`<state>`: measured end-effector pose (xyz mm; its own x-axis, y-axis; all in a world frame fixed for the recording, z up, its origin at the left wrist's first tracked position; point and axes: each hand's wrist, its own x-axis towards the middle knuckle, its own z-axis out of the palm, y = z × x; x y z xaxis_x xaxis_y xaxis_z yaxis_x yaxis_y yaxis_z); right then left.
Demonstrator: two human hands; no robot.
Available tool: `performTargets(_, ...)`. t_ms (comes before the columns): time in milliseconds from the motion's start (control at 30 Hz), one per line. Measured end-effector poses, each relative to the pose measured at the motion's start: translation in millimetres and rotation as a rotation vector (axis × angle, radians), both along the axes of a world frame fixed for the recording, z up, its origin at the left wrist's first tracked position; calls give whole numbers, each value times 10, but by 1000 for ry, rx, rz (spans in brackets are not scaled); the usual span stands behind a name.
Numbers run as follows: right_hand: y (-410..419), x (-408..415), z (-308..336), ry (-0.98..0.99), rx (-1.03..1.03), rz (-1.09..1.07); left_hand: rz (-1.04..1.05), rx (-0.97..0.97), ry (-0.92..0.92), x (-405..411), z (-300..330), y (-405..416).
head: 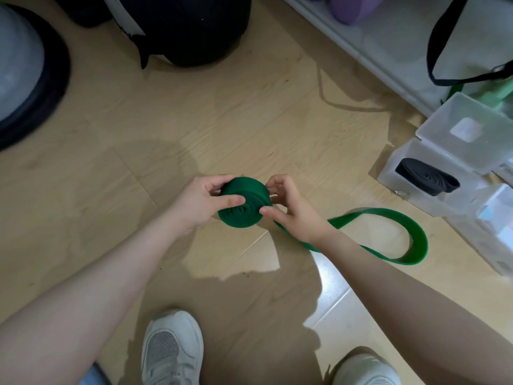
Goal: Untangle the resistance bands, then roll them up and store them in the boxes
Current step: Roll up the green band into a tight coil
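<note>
Both hands grip the green band roll above the floor: left hand pinching its left side, right hand thumb on the rim. Loose tail loops right on the floor. Clear box at right holds a rolled black band.

I get a dim, soft indoor picture with a slightly washed, low-contrast look. Broad shadows of my arms and body darken the wooden floor toward 6 o'clock, broken by bright patches of glare at 5 o'clock. The wide lens bends the edges, most at 9 and 3 o'clock. The green band blurs at 3 o'clock; the far corners are soft.
</note>
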<state>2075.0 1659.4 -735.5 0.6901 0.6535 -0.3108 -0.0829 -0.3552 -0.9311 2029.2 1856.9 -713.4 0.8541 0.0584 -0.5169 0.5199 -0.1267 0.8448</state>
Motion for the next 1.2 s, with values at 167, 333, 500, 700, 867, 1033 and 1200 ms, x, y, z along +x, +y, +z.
performTargets(167,-49,-23,73,39,78,-171,220,-180,34,10,56,-183)
performTargets(333,-8,-157,52,126,159,-403,350,-266,140,65,78,-331)
performTargets(500,-10,-221,116,210,238,-424,536,-440,195,19,74,-488)
performTargets(700,-285,-76,263,289,221,-320,224,-436,288,-20,79,-505)
performTargets(867,-455,-3,299,147,-28,161,-248,-171,379,18,131,-452)
performTargets(1033,-443,-33,279,125,-97,96,-329,-28,280,37,170,-603)
performTargets(1200,-521,-30,254,140,-104,22,-193,-39,201,35,186,-569)
